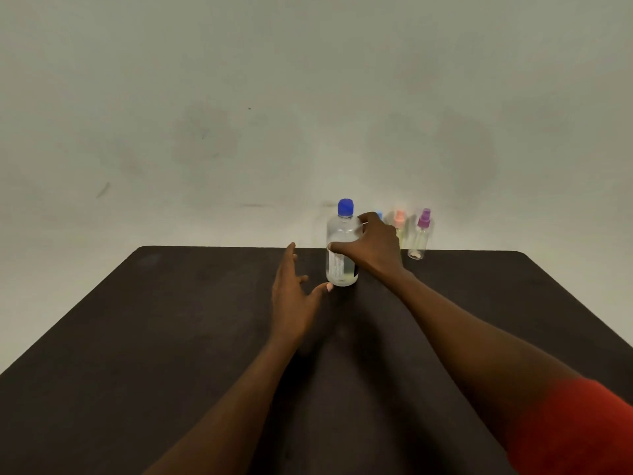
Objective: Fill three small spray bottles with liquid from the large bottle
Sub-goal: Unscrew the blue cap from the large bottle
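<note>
A large clear bottle (342, 241) with a blue cap stands upright near the far edge of the dark table (191, 337). My right hand (375, 246) grips its body from the right side, thumb across the front. My left hand (294, 296) hovers just left of the bottle's base, fingers spread and holding nothing, thumb tip close to the base. Behind my right hand stand three small spray bottles: one with a blue top (379, 215), mostly hidden, one with an orange top (399, 222), and one with a purple top (422, 234).
A plain pale wall (308, 114) rises right behind the table's far edge. The table's rounded far corners lie at left and right. A red sleeve (575, 430) covers my right upper arm at the lower right.
</note>
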`<act>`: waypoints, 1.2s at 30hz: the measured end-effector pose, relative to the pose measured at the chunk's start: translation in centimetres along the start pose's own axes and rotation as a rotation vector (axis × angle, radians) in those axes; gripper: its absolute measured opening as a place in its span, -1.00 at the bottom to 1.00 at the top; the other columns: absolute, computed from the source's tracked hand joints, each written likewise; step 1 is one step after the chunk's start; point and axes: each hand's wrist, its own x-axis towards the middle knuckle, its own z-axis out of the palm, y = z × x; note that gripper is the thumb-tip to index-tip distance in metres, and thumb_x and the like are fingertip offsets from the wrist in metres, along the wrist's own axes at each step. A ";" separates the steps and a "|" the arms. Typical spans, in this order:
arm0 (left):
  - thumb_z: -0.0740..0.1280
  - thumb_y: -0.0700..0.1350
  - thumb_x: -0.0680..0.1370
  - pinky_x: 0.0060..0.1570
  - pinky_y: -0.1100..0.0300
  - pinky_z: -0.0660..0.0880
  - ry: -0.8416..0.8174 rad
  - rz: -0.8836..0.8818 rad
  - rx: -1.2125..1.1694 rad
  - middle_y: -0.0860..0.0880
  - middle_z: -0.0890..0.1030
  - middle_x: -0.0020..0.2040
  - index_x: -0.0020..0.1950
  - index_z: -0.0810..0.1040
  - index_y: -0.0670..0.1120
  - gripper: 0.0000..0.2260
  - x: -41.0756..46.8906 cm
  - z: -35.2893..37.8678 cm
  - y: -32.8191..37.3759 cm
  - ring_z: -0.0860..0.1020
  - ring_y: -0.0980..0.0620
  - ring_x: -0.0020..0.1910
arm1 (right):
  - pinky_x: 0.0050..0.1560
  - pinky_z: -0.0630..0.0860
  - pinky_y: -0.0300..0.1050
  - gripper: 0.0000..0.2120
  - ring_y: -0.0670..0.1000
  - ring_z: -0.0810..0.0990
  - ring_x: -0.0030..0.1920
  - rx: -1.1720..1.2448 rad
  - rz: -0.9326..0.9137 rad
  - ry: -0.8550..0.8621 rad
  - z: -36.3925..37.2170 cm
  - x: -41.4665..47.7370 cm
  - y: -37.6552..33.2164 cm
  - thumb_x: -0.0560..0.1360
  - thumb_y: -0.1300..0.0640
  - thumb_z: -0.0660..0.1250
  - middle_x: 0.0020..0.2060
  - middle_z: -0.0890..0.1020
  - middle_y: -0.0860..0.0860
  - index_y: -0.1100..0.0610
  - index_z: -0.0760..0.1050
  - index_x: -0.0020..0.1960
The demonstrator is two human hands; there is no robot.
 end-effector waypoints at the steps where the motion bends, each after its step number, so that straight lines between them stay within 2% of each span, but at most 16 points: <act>1: 0.53 -0.10 0.42 0.10 0.21 0.42 -0.020 -0.001 0.007 -0.04 0.28 0.52 0.57 0.07 0.08 -0.13 -0.6 -0.1 0.2 0.50 0.05 0.20 | -0.02 0.55 -0.11 -0.35 0.03 0.60 0.03 0.007 -0.007 -0.014 -0.5 -1.0 -0.4 0.23 -0.10 0.54 0.04 0.61 0.01 0.12 0.44 0.23; 5: 0.55 -0.09 0.40 0.16 0.17 0.43 -0.088 -0.017 -0.001 -0.04 0.25 0.54 0.57 0.08 0.06 -0.11 -3.2 -1.0 1.4 0.46 -0.07 0.35 | -0.12 0.46 -0.20 -0.37 -0.04 0.56 -0.05 0.000 -0.044 -0.058 -2.7 -5.4 -2.1 0.25 -0.08 0.55 -0.03 0.58 -0.03 0.13 0.45 0.21; 9: 0.55 -0.12 0.39 0.31 -0.01 0.46 -0.124 0.005 -0.055 0.00 0.31 0.52 0.56 0.13 0.06 -0.14 -6.9 -2.2 2.9 0.44 -0.02 0.37 | -0.10 0.47 -0.23 -0.37 -0.06 0.55 -0.06 -0.012 -0.071 -0.100 -4.6 -10.1 -3.8 0.24 -0.07 0.57 -0.06 0.56 -0.05 0.12 0.46 0.21; 13: 0.55 -0.11 0.39 0.22 0.21 0.46 -0.123 0.049 -0.112 0.11 0.48 0.35 0.51 0.22 0.10 -0.20 -10.9 -3.5 4.2 0.49 0.19 0.24 | -0.02 0.51 -0.20 -0.36 -0.05 0.58 0.00 -0.004 -0.086 -0.149 -5.5 -14.6 -5.1 0.23 -0.09 0.57 -0.01 0.59 -0.04 0.11 0.46 0.22; 16: 0.55 -0.13 0.39 0.02 0.43 0.43 -0.117 0.037 -0.121 0.26 0.55 0.14 0.41 0.33 0.19 -0.31 -13.5 -4.6 5.3 0.53 0.35 0.06 | -0.09 0.50 -0.25 -0.35 -0.05 0.60 -0.02 0.012 -0.079 -0.185 -6.2 -17.8 -5.6 0.20 -0.10 0.58 -0.02 0.60 -0.04 0.09 0.47 0.19; 18: 0.55 -0.19 0.35 -0.05 0.49 0.45 -0.112 0.040 -0.119 0.26 0.60 0.08 0.32 0.41 0.21 -0.36 -14.9 -5.3 5.4 0.57 0.36 0.03 | -0.18 0.46 -0.31 -0.38 -0.06 0.59 -0.06 0.032 -0.068 -0.212 -6.6 -19.6 -5.6 0.21 -0.07 0.59 -0.02 0.60 -0.02 0.10 0.46 0.17; 24: 0.58 -0.25 0.30 -0.08 0.49 0.48 -0.046 0.056 -0.130 0.24 0.63 0.06 0.26 0.47 0.17 -0.36 -18.3 -6.6 5.2 0.59 0.37 0.00 | -0.22 0.42 -0.38 -0.40 -0.10 0.56 -0.08 0.002 -0.104 -0.302 -7.9 -23.0 -6.3 0.25 -0.12 0.58 -0.02 0.60 -0.03 0.10 0.46 0.17; 29: 0.58 -0.23 0.33 -0.10 0.48 0.48 -0.064 0.055 -0.174 0.24 0.62 0.10 0.33 0.44 0.13 -0.35 -19.8 -7.1 5.1 0.58 0.37 0.02 | -0.20 0.42 -0.37 -0.38 -0.10 0.56 -0.06 -0.084 -0.147 -0.372 -9.0 -23.8 -7.1 0.28 -0.21 0.53 0.02 0.61 -0.03 0.08 0.46 0.19; 32: 0.59 -0.14 0.34 0.00 0.44 0.49 -0.103 0.038 -0.171 0.28 0.58 0.13 0.38 0.38 0.16 -0.31 -20.0 -7.2 4.5 0.55 0.39 0.08 | -0.05 0.49 -0.25 -0.35 -0.09 0.58 0.01 -0.086 -0.214 -0.324 -9.4 -23.6 -8.1 0.32 -0.28 0.46 0.08 0.61 -0.04 0.06 0.44 0.27; 34: 0.59 -0.05 0.33 0.11 0.40 0.45 -0.122 0.010 -0.144 0.24 0.57 0.20 0.39 0.38 0.16 -0.31 -20.3 -7.1 3.9 0.52 0.32 0.18 | 0.00 0.50 -0.18 -0.40 -0.08 0.57 0.01 -0.072 -0.260 -0.253 -9.8 -23.4 -9.2 0.37 -0.28 0.41 0.05 0.60 -0.05 0.03 0.44 0.28; 36: 0.59 -0.08 0.34 0.07 0.41 0.44 -0.129 -0.016 -0.121 0.27 0.57 0.15 0.27 0.42 0.28 -0.39 -20.6 -7.1 3.2 0.52 0.24 0.20 | 0.01 0.53 -0.13 -0.48 -0.05 0.58 -0.02 -0.077 -0.296 -0.221 -10.1 -23.0 -10.4 0.42 -0.25 0.38 -0.03 0.61 -0.04 0.02 0.46 0.25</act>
